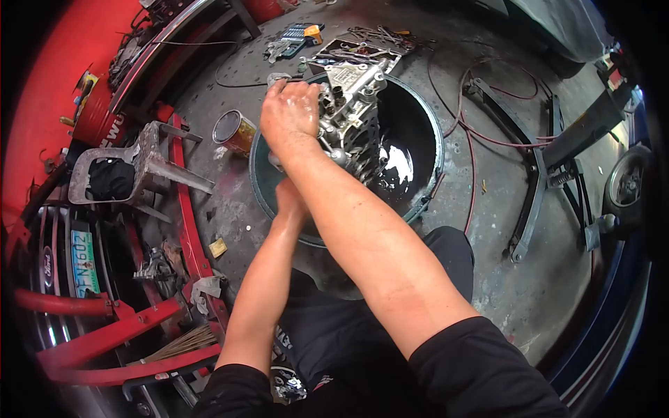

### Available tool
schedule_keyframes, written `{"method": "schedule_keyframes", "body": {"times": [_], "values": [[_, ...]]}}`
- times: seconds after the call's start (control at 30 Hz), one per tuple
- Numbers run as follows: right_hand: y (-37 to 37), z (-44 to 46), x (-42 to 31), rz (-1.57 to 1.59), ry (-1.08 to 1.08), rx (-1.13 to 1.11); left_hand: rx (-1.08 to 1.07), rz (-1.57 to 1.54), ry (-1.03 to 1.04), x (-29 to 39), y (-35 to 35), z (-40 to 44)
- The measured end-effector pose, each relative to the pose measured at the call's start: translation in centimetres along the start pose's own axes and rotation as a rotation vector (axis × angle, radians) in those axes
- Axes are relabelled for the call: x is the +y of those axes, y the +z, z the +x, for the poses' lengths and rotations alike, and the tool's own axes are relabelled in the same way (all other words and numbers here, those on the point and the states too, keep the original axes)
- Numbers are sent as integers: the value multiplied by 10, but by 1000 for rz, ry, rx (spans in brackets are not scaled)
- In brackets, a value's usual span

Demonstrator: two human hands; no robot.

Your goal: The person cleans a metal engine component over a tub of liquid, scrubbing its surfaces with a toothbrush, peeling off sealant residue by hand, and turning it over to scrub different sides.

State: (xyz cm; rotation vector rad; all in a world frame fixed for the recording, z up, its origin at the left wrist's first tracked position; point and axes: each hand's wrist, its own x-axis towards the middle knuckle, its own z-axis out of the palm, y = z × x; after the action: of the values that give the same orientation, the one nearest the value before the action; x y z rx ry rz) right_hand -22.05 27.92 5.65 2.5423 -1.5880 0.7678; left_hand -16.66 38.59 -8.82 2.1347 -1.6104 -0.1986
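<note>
A metal engine cylinder head [348,115] stands tilted in a round dark basin [437,139], its upper end rising above the rim. Dark liquid [401,167] in the basin reflects the light. My right hand [289,115], wet on its back, is closed at the left edge of the cylinder head, fingers curled over it. Crossing beneath the right forearm, my left hand [291,191] is low at the same side of the part. The forearm hides its fingers, so its grip does not show.
An open can [235,131] stands left of the basin, near a worn plastic chair [132,167]. Behind lies a tray of wrenches [359,52] and a blue tool case [296,38]. Red steel bars [191,223] run along the left. A hose [470,167] and black lift arm [533,174] are right.
</note>
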Motion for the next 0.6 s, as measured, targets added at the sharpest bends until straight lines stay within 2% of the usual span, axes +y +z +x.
{"method": "schedule_keyframes", "body": {"times": [0.07, 0.2, 0.23, 0.3, 0.4, 0.47, 0.6], "values": [[0, 0, -1, 20, 9, 0, -71, -19, -167, 24, -39, -6], [5, 2, -6, -8, -10, 28, -20, -29, -141, 1, -23, -13], [5, 4, -8, 2, -12, 32, 80, -250, -186, -29, 6, -4], [7, 9, -8, 60, -33, -13, 187, -470, -222, -43, 13, 3], [7, 14, -12, 93, -40, -53, 7, -271, -191, -29, -22, -8], [10, 15, -16, 85, -33, -35, -26, -78, -152, -22, -34, -14], [11, 21, -20, 76, -63, -40, 12, -118, -158, -32, -17, -1]]}}
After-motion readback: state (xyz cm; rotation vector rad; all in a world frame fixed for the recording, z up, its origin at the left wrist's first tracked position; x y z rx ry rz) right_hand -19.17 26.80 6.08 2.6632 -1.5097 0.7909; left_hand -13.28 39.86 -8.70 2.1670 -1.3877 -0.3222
